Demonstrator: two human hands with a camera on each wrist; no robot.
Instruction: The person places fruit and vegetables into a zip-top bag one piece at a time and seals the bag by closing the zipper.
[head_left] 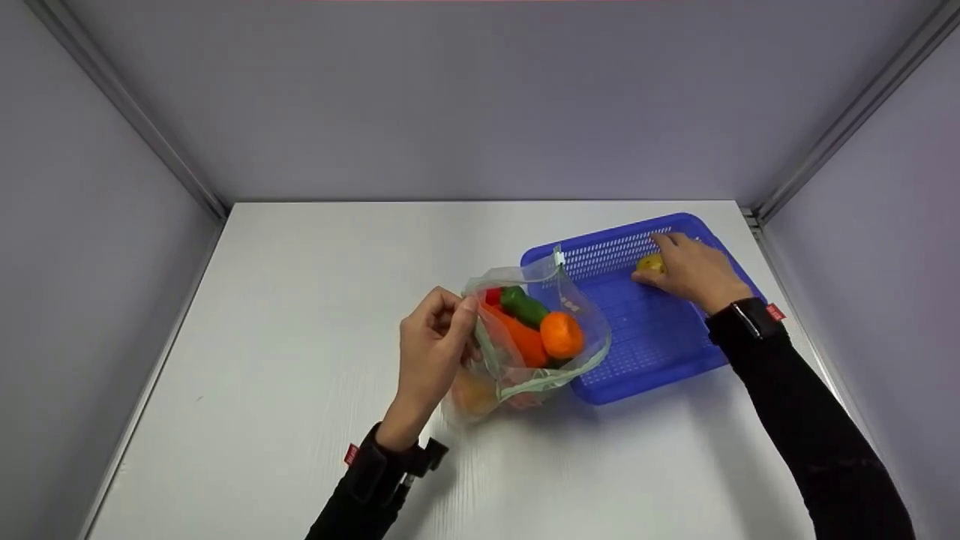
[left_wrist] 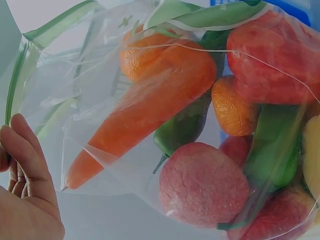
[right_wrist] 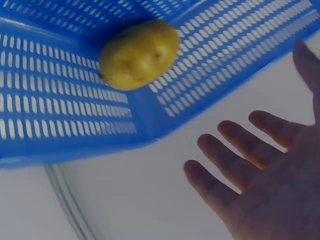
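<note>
Thumb and fingers of my left hand [head_left: 437, 337] pinch the green-edged rim of a see-through produce bag [head_left: 592, 330], whose mouth gapes toward the head camera. Inside it lie an orange [head_left: 562, 335], a carrot [left_wrist: 145, 107], a green pepper [head_left: 525, 306], a red bell pepper [left_wrist: 272, 57] and several other fruits and vegetables. Over the far right of the blue basket, my right hand [head_left: 690, 271] has thumb and fingers spread about a yellow potato [head_left: 649, 263]. In the right wrist view the potato [right_wrist: 140, 55] rests in the basket's corner, apart from the spread fingers [right_wrist: 240, 145].
The blue perforated basket [head_left: 645, 330] stands at the right of the white table [head_left: 300, 300], and the bag overlaps its left edge in the head view. Grey panels [head_left: 480, 105] enclose the table at the back and both sides.
</note>
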